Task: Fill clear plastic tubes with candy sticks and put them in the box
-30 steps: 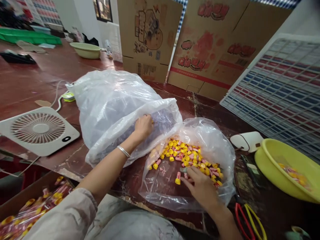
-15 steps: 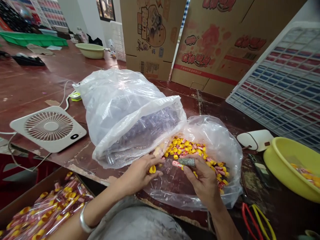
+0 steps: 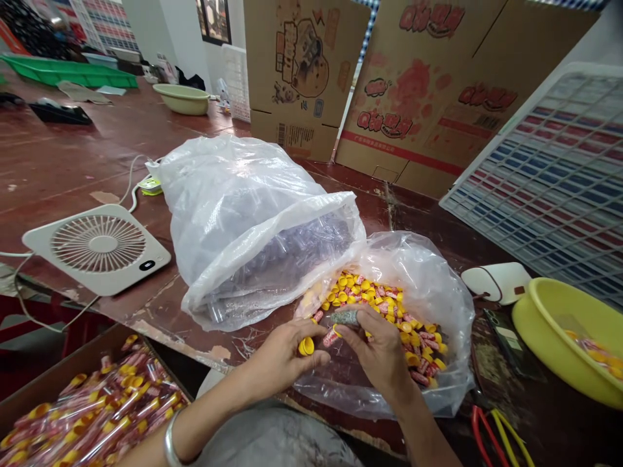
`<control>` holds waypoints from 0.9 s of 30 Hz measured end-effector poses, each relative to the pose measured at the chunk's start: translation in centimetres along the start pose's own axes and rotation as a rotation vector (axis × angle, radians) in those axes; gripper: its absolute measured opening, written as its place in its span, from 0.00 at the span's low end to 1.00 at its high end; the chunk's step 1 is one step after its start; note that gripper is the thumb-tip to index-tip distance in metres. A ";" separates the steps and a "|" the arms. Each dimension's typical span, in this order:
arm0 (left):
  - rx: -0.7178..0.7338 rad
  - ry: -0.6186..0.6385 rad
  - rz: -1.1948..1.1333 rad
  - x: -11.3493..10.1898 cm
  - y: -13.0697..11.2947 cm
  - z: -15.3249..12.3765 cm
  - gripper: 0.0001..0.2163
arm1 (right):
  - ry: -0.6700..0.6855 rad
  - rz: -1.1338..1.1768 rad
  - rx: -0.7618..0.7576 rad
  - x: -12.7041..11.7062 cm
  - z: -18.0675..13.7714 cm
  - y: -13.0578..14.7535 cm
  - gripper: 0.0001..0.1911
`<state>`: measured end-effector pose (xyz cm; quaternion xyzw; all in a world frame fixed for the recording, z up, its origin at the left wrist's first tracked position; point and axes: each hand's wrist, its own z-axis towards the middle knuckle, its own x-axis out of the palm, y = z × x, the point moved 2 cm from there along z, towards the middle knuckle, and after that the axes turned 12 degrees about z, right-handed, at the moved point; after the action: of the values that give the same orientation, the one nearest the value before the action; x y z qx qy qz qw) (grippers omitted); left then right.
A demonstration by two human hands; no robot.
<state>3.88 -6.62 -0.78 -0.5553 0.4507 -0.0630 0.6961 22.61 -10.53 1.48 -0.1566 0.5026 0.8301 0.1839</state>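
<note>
My left hand (image 3: 285, 353) is closed, pinching a yellow cap (image 3: 306, 346) at the near edge of the small clear bag (image 3: 438, 292) of yellow caps and red candies. My right hand (image 3: 377, 350) is closed on a small tube (image 3: 346, 317) and a red candy (image 3: 331, 337), just right of the left hand; the two hands almost touch. Behind them lies a large clear bag (image 3: 243, 201) full of clear tubes, its mouth facing me.
A white fan (image 3: 100, 246) lies on the red table (image 3: 63, 168) at the left. A cardboard box (image 3: 92, 408) of filled tubes sits at lower left. Right: a yellow basin (image 3: 569, 337), a white device (image 3: 496, 282), a gridded tray (image 3: 549, 175). Cardboard boxes (image 3: 413, 84) stand behind.
My left hand came out of the large bag and back toward me, now pinching a yellow cap. My right hand lifted a tube and candy from the small bag and met it.
</note>
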 end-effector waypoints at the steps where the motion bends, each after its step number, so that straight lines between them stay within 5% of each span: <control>1: -0.022 0.002 -0.075 0.2 0.0 0.1 0.15 | 0.001 -0.041 -0.081 0.2 0.0 0.3 0.08; 7: -0.101 -0.014 -0.561 1.6 0.3 1.0 0.20 | 0.017 -0.372 -0.255 2.0 -1.7 0.4 0.26; 11: -0.124 0.038 -0.690 2.4 -0.1 1.7 0.21 | -0.139 -0.482 -0.281 3.0 -2.5 -0.5 0.22; 14: -0.111 0.131 -0.723 2.4 -0.3 2.7 0.16 | -0.107 -0.475 -0.229 2.6 -2.4 -1.0 0.28; 18: -0.008 -0.106 -0.072 -0.2 0.4 6.1 0.12 | 0.006 -0.526 -0.089 -0.2 -2.4 -2.5 0.37; 21: 0.029 -0.321 0.400 -3.0 1.4 10.3 0.14 | -0.073 -0.654 0.006 -3.5 -3.2 -4.5 0.25; 27: 0.148 -0.295 0.530 -4.6 2.8 17.0 0.10 | 0.019 -0.843 0.203 -6.9 -5.4 -7.1 0.10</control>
<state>11.90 9.35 -0.90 -0.3694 0.4682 0.1691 0.7847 32.34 -13.34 -3.36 -0.3367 0.4756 0.6273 0.5166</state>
